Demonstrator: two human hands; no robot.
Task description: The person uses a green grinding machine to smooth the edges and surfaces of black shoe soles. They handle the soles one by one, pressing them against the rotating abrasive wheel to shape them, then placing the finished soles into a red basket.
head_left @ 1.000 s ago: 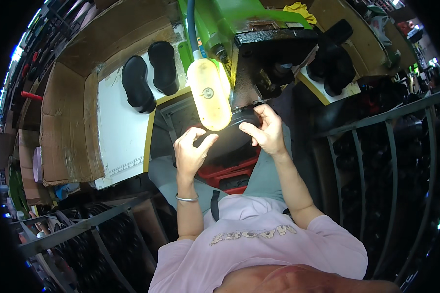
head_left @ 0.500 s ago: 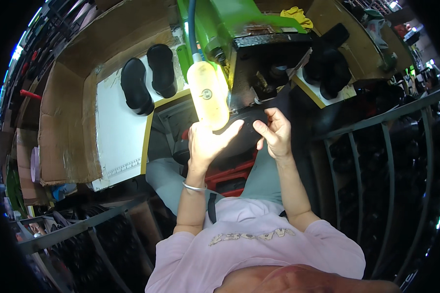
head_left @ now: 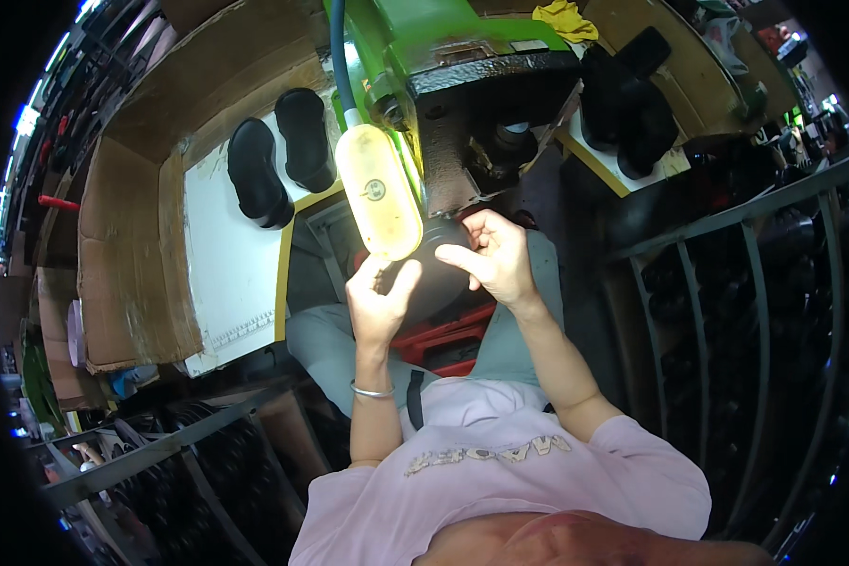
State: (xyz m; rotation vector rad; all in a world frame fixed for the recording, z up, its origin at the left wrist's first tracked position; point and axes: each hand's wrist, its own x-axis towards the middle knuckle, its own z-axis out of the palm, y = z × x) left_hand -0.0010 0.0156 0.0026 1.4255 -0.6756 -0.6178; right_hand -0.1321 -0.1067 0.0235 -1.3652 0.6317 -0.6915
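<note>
A dark, smooth, rounded piece [head_left: 441, 247], which looks like part of a black shoe, is between my two hands below the machine head. My left hand [head_left: 375, 304] has its thumb against the near left side of the piece, its fingertips under the lower end of the lamp. My right hand [head_left: 502, 260] grips the right edge, fingers on the far side and thumb on the near face. The yellow lamp [head_left: 377, 193] lights the piece and hides some of its left side. The green and black machine [head_left: 491, 80] stands just beyond.
Two black shoes [head_left: 258, 174] lie on a white board [head_left: 231, 292] at left, walled by cardboard [head_left: 132, 255]. More black shoes [head_left: 640, 113] are piled at right, near a yellow cloth [head_left: 566, 19]. Metal rails [head_left: 717, 231] flank me; something red [head_left: 443, 341] sits between my legs.
Both hands and the piece have shifted left in the picture, as have the lamp and machine. My hands are slightly closer together, and my right hand has turned over the piece's edge.
</note>
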